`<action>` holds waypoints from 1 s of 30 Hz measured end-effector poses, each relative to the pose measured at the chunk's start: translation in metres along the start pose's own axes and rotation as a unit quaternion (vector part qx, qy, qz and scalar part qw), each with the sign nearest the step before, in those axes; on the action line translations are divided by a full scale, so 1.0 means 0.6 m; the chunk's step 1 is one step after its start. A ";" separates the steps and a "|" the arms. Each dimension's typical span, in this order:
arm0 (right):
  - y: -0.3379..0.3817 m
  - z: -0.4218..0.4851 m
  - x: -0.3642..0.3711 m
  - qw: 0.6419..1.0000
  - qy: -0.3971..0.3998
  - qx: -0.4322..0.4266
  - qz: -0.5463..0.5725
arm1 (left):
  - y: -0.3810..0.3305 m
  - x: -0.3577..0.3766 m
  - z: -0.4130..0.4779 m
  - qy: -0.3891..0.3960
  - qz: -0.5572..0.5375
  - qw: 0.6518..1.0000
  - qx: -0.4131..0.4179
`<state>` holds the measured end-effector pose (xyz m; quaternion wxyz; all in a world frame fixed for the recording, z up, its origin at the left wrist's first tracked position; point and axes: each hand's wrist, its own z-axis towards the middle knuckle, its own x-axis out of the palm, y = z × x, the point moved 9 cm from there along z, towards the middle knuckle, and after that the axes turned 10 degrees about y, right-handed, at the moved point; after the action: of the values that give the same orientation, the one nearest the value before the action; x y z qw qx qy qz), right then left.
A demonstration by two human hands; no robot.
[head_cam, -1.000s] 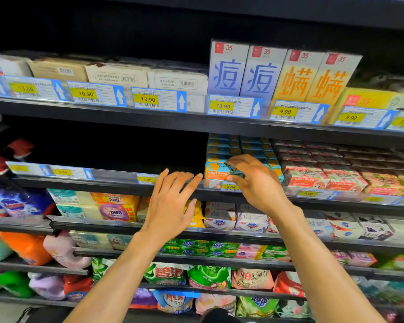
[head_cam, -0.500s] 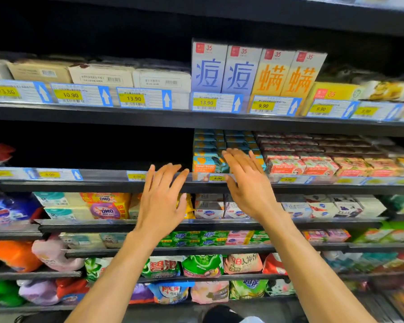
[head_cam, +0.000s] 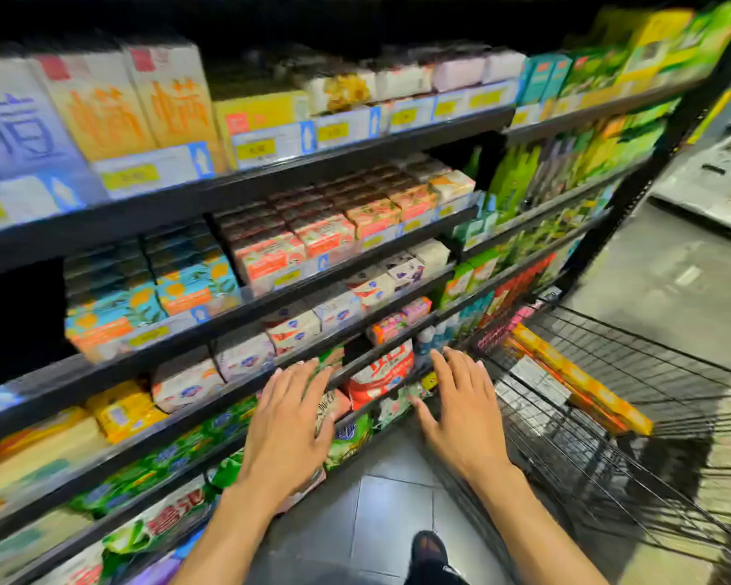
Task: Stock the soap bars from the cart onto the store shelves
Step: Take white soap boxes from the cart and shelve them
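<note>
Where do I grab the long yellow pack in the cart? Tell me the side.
Grip the yellow pack across its middle, from above, with the right hand. It lies long and flat in the cart, top free; a middle hold should keep it level.

shelves [head_cam: 355, 150] left; soap bars [head_cam: 266, 253] on them; cart [head_cam: 672, 367] right; packs [head_cam: 579, 384] inside
</note>
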<state>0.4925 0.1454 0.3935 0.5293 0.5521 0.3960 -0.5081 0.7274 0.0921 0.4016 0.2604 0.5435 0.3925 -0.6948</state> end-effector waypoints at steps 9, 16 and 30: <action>-0.433 -0.108 0.052 0.979 0.041 0.197 0.023 | -0.329 0.214 0.216 0.092 -0.045 0.985 0.138; -0.692 -0.113 0.082 0.963 0.067 0.248 0.083 | -0.524 0.383 0.378 0.187 -0.044 0.964 0.185; -0.968 -0.022 0.358 0.835 0.139 0.349 0.403 | -0.596 0.725 0.697 0.451 -0.129 0.874 0.124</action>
<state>-0.0354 0.2101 0.0760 0.3988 0.8757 0.0043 -0.2723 0.0959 -0.0275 0.1201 -0.1063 0.7704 0.4446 -0.4444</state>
